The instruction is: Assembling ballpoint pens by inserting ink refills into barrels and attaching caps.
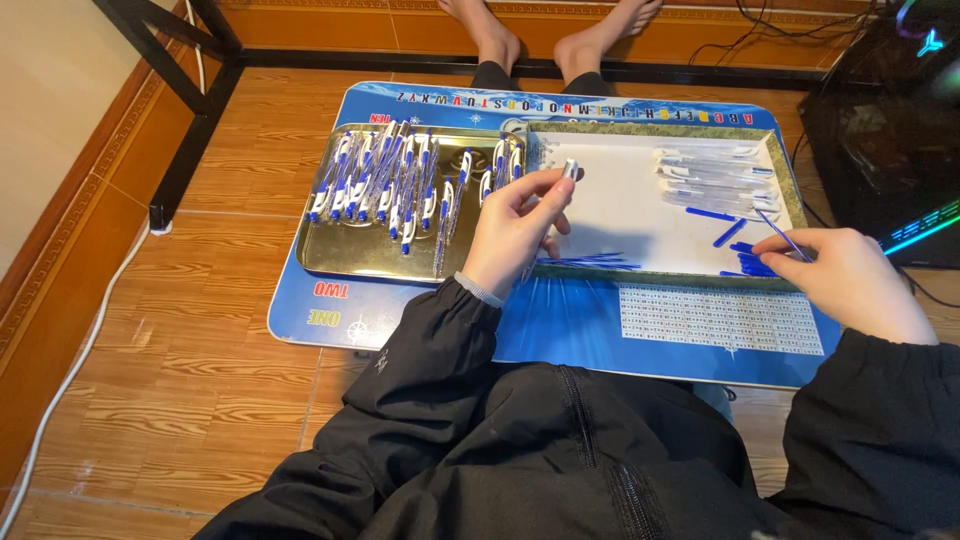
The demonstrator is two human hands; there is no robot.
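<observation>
My left hand [515, 230] holds a pen barrel with a silver tip [570, 170] above the seam between two trays. My right hand [850, 275] pinches a thin blue refill [780, 232] over the right tray's near right corner. The gold metal tray [340, 255] on the left carries several finished blue-and-white pens [385, 180] laid side by side. The white-lined tray [625, 195] on the right holds clear pen barrels [715, 170] at its far side, loose blue parts [745, 262] near my right hand and a bundle of blue refills [590, 262] at its front edge.
Both trays lie on a blue mat [580, 325] spread on a wooden floor. Another person's bare feet [545, 35] rest beyond the mat. A black table leg [185, 135] stands at left, a white cable [70, 370] runs along the wall, and a dark computer case [885, 120] sits at right.
</observation>
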